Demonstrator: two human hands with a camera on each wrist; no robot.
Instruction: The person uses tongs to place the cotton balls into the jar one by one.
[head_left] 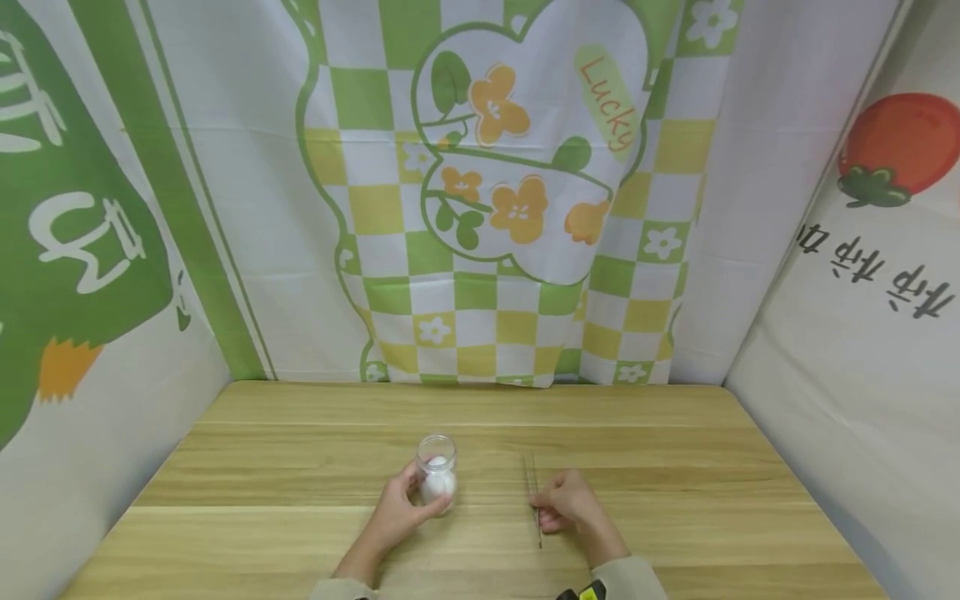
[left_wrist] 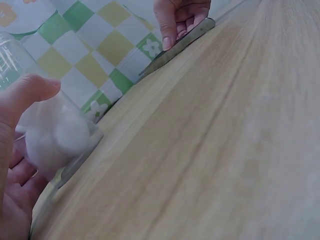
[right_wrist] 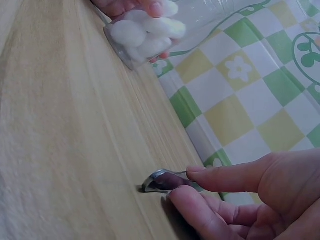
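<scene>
My left hand (head_left: 399,510) grips a clear jar (right_wrist: 202,19) around its side, thumb in front. The jar stands on the table, its open mouth up. White cotton balls (right_wrist: 145,32) fill its lower part, one on top of the others. To the right, my right hand (head_left: 572,500) pinches metal tweezers (right_wrist: 162,179) between thumb and forefinger, low at the tabletop. In the head view the tweezers' two thin arms point away from me, tips apart, with the joined end nearer me. In the left wrist view the tweezers (left_wrist: 175,52) lie along the wood.
A wooden table (head_left: 300,450) spreads under both hands. At its back edge hangs a checked green and yellow cloth (head_left: 476,333). Printed white cloths stand at the left and right, including one with a red fruit (head_left: 900,142).
</scene>
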